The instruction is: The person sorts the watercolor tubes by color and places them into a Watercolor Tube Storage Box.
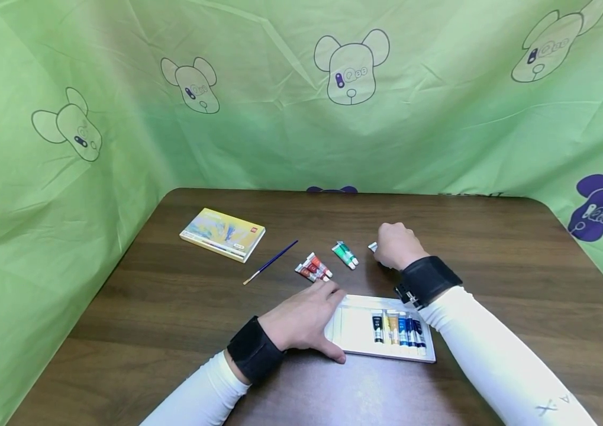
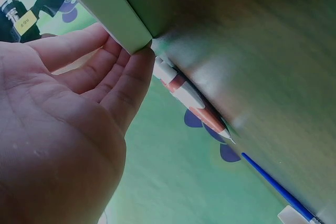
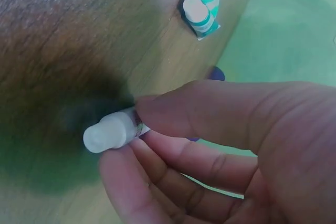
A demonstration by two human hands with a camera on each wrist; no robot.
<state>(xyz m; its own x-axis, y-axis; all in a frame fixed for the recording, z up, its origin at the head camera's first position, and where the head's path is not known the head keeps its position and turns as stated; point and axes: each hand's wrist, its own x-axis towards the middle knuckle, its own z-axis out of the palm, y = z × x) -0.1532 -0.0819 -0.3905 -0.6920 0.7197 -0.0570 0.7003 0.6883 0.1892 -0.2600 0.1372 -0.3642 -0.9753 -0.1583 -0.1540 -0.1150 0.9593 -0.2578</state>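
Observation:
At the left end of a white tray (image 1: 357,337), my left hand (image 1: 309,316) holds its side, thumb towards the near edge and fingers at the far corner. The left wrist view shows those fingers bent against the tray's corner (image 2: 137,43). Several paint tubes (image 1: 394,330) in dark, yellow, orange and blue lie side by side in the tray's right part. Beyond the tray, my right hand (image 1: 399,247) pinches a white-capped paint tube (image 3: 118,132) between thumb and fingers, low over the table. Most of that tube's body is hidden by the fingers.
Two green tubes (image 1: 345,255) lie left of my right hand. Red tubes (image 1: 314,267) sit just past my left fingers. Farther left are a blue paintbrush (image 1: 274,260) and a yellow box (image 1: 223,234) on the wooden table (image 1: 173,331). A green cloth (image 1: 269,142) hangs behind.

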